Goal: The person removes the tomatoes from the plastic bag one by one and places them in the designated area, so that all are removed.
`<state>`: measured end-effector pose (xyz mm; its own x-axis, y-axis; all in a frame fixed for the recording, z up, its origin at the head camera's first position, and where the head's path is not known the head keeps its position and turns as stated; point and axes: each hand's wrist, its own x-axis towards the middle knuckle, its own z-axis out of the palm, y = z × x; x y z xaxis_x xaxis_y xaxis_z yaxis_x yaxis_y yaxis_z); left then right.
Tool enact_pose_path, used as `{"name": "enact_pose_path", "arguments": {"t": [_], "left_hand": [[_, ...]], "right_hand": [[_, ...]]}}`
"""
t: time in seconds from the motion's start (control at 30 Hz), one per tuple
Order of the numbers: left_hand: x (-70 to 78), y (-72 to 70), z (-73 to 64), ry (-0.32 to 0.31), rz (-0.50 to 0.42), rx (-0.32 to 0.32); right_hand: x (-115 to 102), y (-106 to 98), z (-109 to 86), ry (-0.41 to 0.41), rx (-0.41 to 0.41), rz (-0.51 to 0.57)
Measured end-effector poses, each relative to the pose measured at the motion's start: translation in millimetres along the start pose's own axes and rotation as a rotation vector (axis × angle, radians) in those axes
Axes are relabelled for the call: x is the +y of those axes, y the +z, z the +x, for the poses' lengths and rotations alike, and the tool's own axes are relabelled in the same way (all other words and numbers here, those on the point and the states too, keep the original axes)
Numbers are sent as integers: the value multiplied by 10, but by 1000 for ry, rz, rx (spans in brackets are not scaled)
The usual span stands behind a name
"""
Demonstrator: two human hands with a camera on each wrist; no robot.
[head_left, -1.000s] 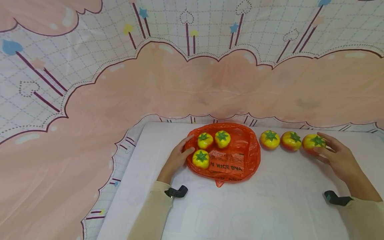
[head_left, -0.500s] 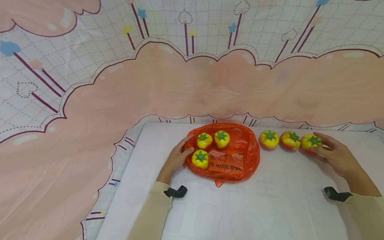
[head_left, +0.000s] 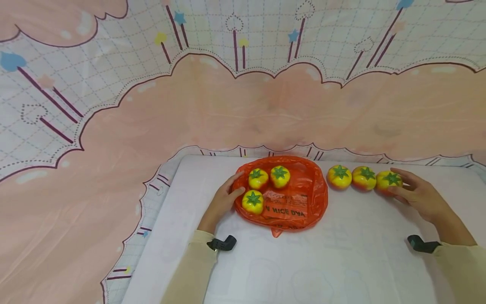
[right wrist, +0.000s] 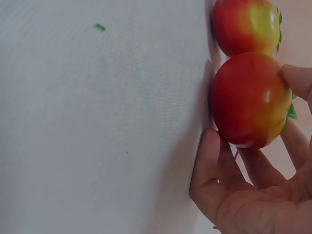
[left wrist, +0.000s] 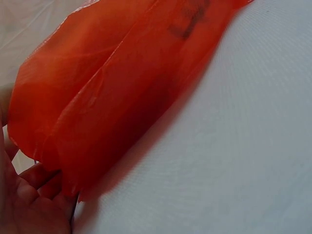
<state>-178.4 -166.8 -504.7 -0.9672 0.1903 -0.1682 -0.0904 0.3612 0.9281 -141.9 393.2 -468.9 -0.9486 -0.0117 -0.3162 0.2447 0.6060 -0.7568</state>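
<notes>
In the head view, an open red plastic bag point(head_left: 290, 185) lies on the white table with 3 yellow-and-red fake tomatoes point(head_left: 253, 202) inside, towards its left side. My left hand point(head_left: 222, 202) holds the bag's left rim; the left wrist view shows its fingers point(left wrist: 41, 178) against the red plastic. Right of the bag, 3 more tomatoes stand in a row. The rightmost tomato point(head_left: 386, 181) is gripped from the right by my right hand point(head_left: 421, 196). Up close, thumb and fingers point(right wrist: 207, 156) curl around this tomato point(right wrist: 248, 102), which touches its neighbour point(right wrist: 246, 24).
The white table point(head_left: 311, 266) extends towards me in front of the bag and the row. Behind its far edge hangs a patterned cloth backdrop point(head_left: 265, 109). A dark wrist camera point(head_left: 224, 243) sits on each sleeve.
My right hand has moved left with the rightmost tomato, pushing it up against the middle one, which has shifted slightly left. The left hand and the bag stay in place.
</notes>
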Motion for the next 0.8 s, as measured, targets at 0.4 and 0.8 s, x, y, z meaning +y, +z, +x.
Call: {"name": "enact_pose_path", "arguments": {"t": [0.4,0.8], "left_hand": [[15,7,-8,-23,7,-3],[35,5,-12,-19,13,-7]], "right_hand": [[-36,-47,54,6,-62,-56],[-8,-29,74,-8,-61,16]]}}
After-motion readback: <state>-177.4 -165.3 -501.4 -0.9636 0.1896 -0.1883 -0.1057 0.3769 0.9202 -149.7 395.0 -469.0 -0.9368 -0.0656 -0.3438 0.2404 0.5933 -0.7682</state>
